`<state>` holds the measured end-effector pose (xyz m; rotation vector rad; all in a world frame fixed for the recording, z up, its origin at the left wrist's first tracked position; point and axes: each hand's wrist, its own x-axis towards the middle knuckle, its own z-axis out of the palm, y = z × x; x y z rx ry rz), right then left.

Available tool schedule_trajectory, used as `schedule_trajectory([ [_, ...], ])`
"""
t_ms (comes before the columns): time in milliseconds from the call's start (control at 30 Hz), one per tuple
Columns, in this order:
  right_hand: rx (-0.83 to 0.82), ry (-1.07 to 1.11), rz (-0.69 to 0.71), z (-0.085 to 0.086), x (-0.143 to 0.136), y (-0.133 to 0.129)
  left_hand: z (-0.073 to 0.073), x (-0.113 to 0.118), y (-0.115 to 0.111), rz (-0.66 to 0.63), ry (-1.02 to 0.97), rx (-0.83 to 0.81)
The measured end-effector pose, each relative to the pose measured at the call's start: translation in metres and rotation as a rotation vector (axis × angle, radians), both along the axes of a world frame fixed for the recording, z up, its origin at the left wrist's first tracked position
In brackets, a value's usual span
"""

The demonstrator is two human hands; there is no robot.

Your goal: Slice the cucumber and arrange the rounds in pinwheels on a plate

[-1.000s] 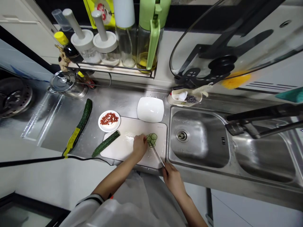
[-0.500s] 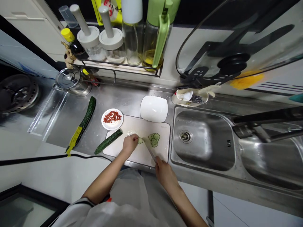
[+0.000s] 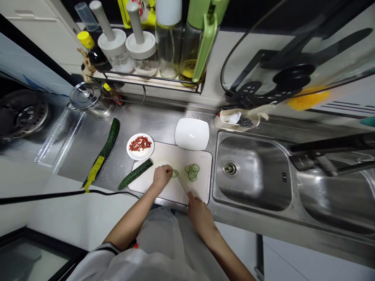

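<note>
Loose cucumber slice (image 3: 175,173) on the cutting board (image 3: 166,189), near the middle, between left fingertips and blade. Left hand (image 3: 162,178): curled, thumb and fingers pressed together at the slice's left edge, probably to steady it; can't tell if it's truly pinched. Right hand (image 3: 199,212): closed round the knife (image 3: 183,184) from the near side, handle hidden in the fist; blade slants far-left to the slice, likely so the tip reaches it while the knuckles stay off the board.

Slice pile (image 3: 192,171) overlaps on the board's right, apart from the blade, probably to leave working room. Cut cucumber (image 3: 135,174) lies slantwise over the left edge, likely parked out of the knife's way. White plate (image 3: 131,155) with red bits (image 3: 140,143) at the far-left corner; square white dish (image 3: 191,134) just beyond the board, both within easy reach.

Farther left, long cucumber (image 3: 110,136) with yellow label (image 3: 95,168), print too small to read. Yellow packet (image 3: 150,15) up far has cropped dark characters, unreadable. Faint mark in the board's far-right corner, illegible. No brand readable.
</note>
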<state>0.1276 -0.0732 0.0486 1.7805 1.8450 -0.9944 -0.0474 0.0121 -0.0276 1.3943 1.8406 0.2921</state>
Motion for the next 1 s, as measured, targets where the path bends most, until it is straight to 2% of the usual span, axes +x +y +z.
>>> schedule_trajectory([
  [433,-0.044,0.015,-0.023,-0.002,-0.007,0.004,0.003,0.001,0.003,-0.002,0.000,-0.008],
  [767,-0.076,0.041,-0.055,-0.010,0.017,-0.026,0.006,0.002,0.004,-0.033,0.033,-0.048],
  [867,-0.087,0.050,-0.068,-0.010,0.021,-0.028,0.014,0.001,0.006,-0.082,0.100,-0.005],
  [1000,-0.067,0.049,-0.077,-0.010,0.021,-0.028,0.029,-0.006,0.017,-0.099,0.353,0.070],
])
